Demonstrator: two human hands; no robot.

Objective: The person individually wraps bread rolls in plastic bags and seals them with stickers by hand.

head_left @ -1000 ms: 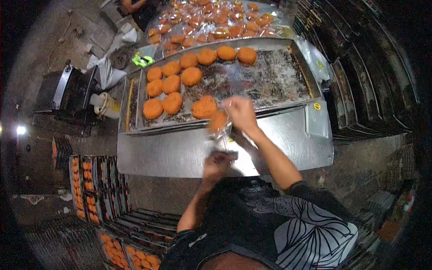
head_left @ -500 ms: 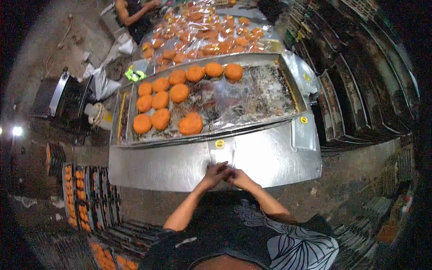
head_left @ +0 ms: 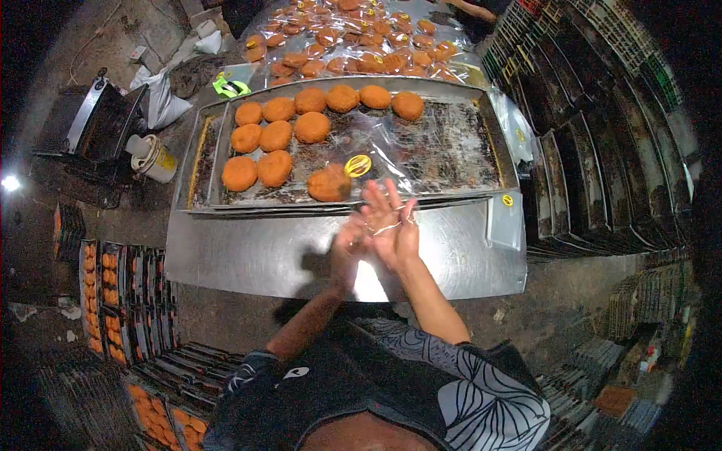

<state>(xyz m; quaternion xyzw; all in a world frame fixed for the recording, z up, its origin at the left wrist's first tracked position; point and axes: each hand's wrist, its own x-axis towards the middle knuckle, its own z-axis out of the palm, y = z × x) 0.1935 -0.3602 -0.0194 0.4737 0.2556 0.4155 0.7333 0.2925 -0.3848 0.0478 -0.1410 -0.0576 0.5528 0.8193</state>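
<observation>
A clear plastic bag with a yellow round sticker [head_left: 358, 165] spreads from my hands over the front of the tray, overlapping one orange-brown bun [head_left: 328, 183]. My left hand [head_left: 348, 242], slightly blurred, has its fingers curled together at the bag's near end. Beside it my right hand [head_left: 392, 231] is turned palm up, fingers stretched out, with a thin shiny edge of plastic crossing the palm. Both hands are over the metal table [head_left: 241, 252], just in front of the tray [head_left: 451, 194]. More round buns [head_left: 275, 136] sit in rows at the tray's left and back.
Behind the tray lie many bagged buns [head_left: 368, 63]. A stack of clear bags [head_left: 505, 222] rests at the table's right. Dark trays [head_left: 594, 180] stand at the right, and racks of buns [head_left: 109, 301] at the lower left. A white bucket [head_left: 156, 161] is beside the table. Another person's arm [head_left: 474, 9] shows at the top.
My hands have moved forward from the table's near part towards the tray. The right hand has opened palm up, and the stickered bag has moved forward over the tray.
</observation>
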